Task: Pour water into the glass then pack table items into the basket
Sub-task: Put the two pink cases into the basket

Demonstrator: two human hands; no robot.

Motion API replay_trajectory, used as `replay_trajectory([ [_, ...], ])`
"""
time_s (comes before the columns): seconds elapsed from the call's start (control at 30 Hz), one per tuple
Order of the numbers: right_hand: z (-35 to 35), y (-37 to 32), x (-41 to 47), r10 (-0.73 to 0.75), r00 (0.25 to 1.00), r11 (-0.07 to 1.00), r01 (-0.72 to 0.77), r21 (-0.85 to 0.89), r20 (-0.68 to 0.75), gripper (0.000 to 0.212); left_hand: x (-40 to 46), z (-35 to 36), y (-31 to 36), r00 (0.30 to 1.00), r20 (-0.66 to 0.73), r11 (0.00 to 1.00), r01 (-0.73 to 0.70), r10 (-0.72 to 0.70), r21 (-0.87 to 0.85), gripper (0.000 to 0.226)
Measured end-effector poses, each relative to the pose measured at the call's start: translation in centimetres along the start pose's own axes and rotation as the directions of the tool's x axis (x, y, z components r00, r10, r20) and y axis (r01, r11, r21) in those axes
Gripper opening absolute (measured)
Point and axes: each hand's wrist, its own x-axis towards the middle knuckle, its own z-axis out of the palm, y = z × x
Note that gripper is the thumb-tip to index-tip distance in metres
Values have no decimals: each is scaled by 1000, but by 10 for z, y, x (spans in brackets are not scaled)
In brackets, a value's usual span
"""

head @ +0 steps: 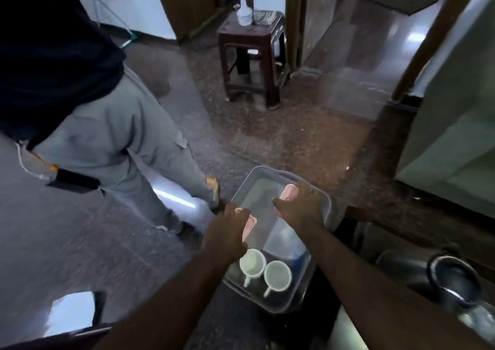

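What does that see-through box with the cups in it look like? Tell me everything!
The clear plastic basket is a rectangular tub with rounded corners and pink clip handles on its two long sides. It is held over the dark speckled floor. The left hand and right hand each rest on a pink handle. Two white cups lie inside at the near end.
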Motion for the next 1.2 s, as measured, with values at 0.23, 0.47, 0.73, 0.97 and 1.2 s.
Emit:
replay_trajectory([
  [0.23,106,20,20,-13,993,999,19,-51,118,72,-4,85,-36,996,-44,997,75,-74,11,48],
  [0.47,135,13,17,-113,989,990,120,-68,101,67,9,92,-46,991,59,992,117,-119,41,67],
  [0.73,129,15,12,-162,940,986,165,16,300,67,7,81,-45,993,56,975,92,-106,204,51],
  [0.97,58,29,-19,-361,914,855,404,-325,186,73,-7,52,-14,998,-3,984,63,-63,169,57],
  [1.2,-82,101,-88,-450,887,790,341,-510,-102,68,-47,7,133,940,-258,972,-195,224,132,74],
])
